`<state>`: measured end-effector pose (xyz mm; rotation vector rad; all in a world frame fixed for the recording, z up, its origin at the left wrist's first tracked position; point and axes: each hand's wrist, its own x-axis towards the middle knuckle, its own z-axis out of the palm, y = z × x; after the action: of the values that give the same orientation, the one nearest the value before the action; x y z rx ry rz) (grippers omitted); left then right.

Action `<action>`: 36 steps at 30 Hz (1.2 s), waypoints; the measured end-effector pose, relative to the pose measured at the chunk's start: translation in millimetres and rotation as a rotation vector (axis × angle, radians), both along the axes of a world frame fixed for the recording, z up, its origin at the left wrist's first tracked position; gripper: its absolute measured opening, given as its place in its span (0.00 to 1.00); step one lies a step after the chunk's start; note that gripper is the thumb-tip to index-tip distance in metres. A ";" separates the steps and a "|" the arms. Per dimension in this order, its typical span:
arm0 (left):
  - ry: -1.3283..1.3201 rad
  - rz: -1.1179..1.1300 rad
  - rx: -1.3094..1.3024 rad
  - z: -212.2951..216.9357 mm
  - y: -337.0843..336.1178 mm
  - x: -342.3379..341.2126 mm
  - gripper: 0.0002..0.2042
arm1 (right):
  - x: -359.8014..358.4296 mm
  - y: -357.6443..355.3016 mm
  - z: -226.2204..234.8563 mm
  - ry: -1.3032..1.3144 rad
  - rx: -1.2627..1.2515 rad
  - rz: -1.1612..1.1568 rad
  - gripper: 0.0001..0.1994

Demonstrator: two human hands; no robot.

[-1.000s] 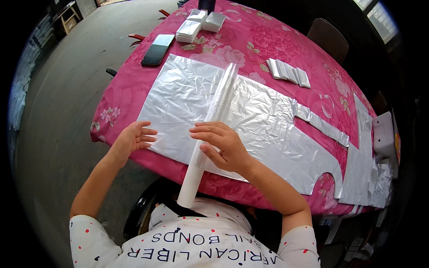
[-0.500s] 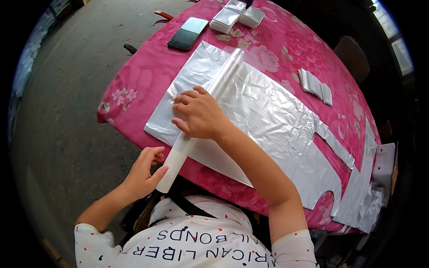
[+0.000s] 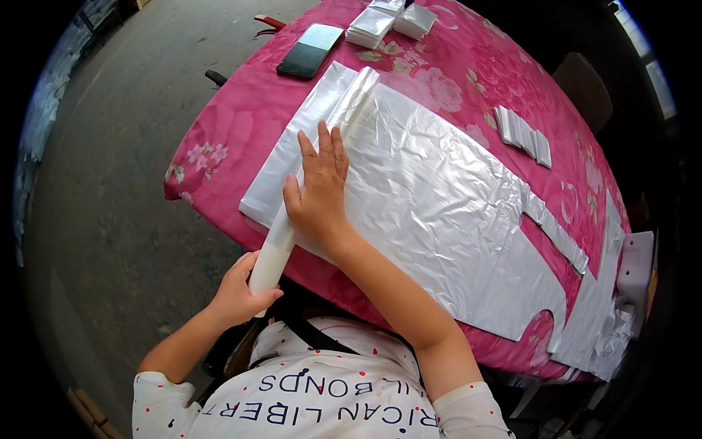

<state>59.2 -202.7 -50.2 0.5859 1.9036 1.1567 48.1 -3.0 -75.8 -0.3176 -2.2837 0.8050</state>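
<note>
A stack of silvery-white plastic bags [image 3: 431, 197] with cut-out handles lies across the table. Over its left part, slantwise, runs a smooth white tube [image 3: 272, 256], whose near end sticks out past the table edge. Further up, shiny film [image 3: 356, 96] covers the tube. My left hand [image 3: 238, 293] grips this near end, the thumb on its right side. My right hand [image 3: 319, 194] rests on top of the tube and film, fingers stretched out and partly spread, holding nothing.
The bags lie on a pink flowered tablecloth [image 3: 219, 190]. A dark phone [image 3: 311, 51] and folded silvery packets [image 3: 371, 28] sit at the far edge. More packets [image 3: 523, 137] lie at right, near a white plastic container [image 3: 635, 262] and crumpled film [image 3: 614, 333].
My left hand has closed round the near end of the tube. The tube's far end has shifted left over the bags, and my right hand has flattened with fingers stretched forward.
</note>
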 end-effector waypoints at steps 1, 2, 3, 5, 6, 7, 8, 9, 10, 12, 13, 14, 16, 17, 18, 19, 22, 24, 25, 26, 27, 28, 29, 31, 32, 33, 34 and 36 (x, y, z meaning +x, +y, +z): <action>-0.137 -0.016 0.046 2.6 0.8 4.1 0.30 | 5.2 -1.7 0.7 -0.007 -0.048 -0.070 0.33; -0.275 -0.033 0.092 4.5 2.4 8.1 0.30 | 10.8 -1.2 1.5 0.042 -0.267 -0.061 0.35; -0.388 -0.081 0.215 6.9 3.8 12.1 0.30 | 16.9 0.4 5.4 0.094 -0.488 -0.047 0.37; -0.598 -0.172 0.348 13.0 11.2 17.0 0.32 | 30.8 9.0 18.4 0.281 -1.074 0.054 0.41; -0.702 -0.219 0.428 13.6 16.0 19.3 0.32 | 39.9 14.9 28.6 0.342 -1.279 0.163 0.40; -0.804 -0.253 0.464 16.8 22.3 21.8 0.33 | 49.4 21.2 38.4 0.405 -1.479 0.276 0.40; -0.907 -0.287 0.497 21.6 28.8 25.0 0.34 | 57.4 26.8 48.2 0.468 -1.675 0.395 0.39; -1.010 -0.323 0.526 25.1 34.3 28.9 0.35 | 62.8 31.7 58.6 0.475 -1.777 0.547 0.36; -1.134 -0.340 0.571 24.5 38.7 33.8 0.35 | 72.2 37.6 63.4 0.445 -1.741 0.579 0.34; -1.385 -0.368 0.651 21.7 45.8 44.1 0.35 | 90.8 46.3 72.0 0.385 -1.671 0.637 0.32; -1.377 -0.357 0.587 25.1 52.6 41.4 0.34 | 95.4 46.8 83.2 0.438 -1.635 0.490 0.30; -1.140 -0.300 0.446 32.0 61.7 39.6 0.32 | 100.3 50.0 90.2 0.413 -1.554 0.380 0.29; -0.662 -0.195 0.179 42.2 79.3 41.3 0.28 | 111.2 59.6 97.4 0.361 -1.387 0.152 0.28; -0.127 -0.255 0.176 36.6 84.0 45.3 0.25 | 112.8 62.4 95.2 0.335 -1.284 0.077 0.28; -0.137 -0.300 0.184 38.1 86.9 47.4 0.24 | 116.4 62.5 95.6 0.348 -1.275 0.076 0.29; -0.148 -0.344 0.193 40.3 89.9 48.5 0.23 | 119.6 62.1 96.1 0.360 -1.267 0.076 0.29; -0.846 -0.457 0.268 42.7 89.5 51.8 0.23 | 131.7 61.2 95.0 0.513 -1.453 0.297 0.26; -1.393 -0.540 0.412 32.8 83.5 55.8 0.25 | 137.8 59.0 94.9 0.585 -1.556 0.408 0.25; -1.362 -0.587 0.417 32.1 83.9 56.4 0.29 | 139.2 56.8 95.9 0.585 -1.568 0.403 0.26; -1.221 -0.532 0.361 35.4 86.1 58.1 0.29 | 140.7 55.0 96.4 0.585 -1.580 0.398 0.26; -1.081 -0.479 0.309 45.0 93.7 60.7 0.29 | 142.0 54.9 94.4 0.522 -1.536 0.328 0.27; -0.941 -0.426 0.257 50.0 97.9 62.2 0.30 | 142.9 55.1 90.4 0.460 -1.490 0.258 0.28; -0.744 -0.354 0.252 43.7 98.5 62.4 0.28 | 143.7 55.0 86.0 0.398 -1.444 0.190 0.29; -0.350 -0.209 0.241 21.4 100.7 63.1 0.26 | 144.0 48.4 77.1 0.342 -1.379 0.088 0.27; -0.287 -0.200 0.256 15.1 102.3 63.5 0.25 | 143.8 43.3 72.0 0.315 -1.346 0.038 0.25; -0.224 -0.192 0.269 8.8 104.6 63.6 0.25 | 143.6 37.5 65.0 0.322 -1.329 0.018 0.23; -0.163 -0.190 0.288 6.5 108.4 64.9 0.24 | 143.5 33.0 56.9 0.311 -1.307 0.004 0.23; -0.311 -0.206 0.206 4.7 109.3 63.8 0.23 | 142.7 28.7 37.1 0.289 -1.254 -0.032 0.23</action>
<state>123.0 -93.4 -45.5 0.6546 1.4388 1.2366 190.7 25.8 -38.7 -0.7058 -1.2423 2.0252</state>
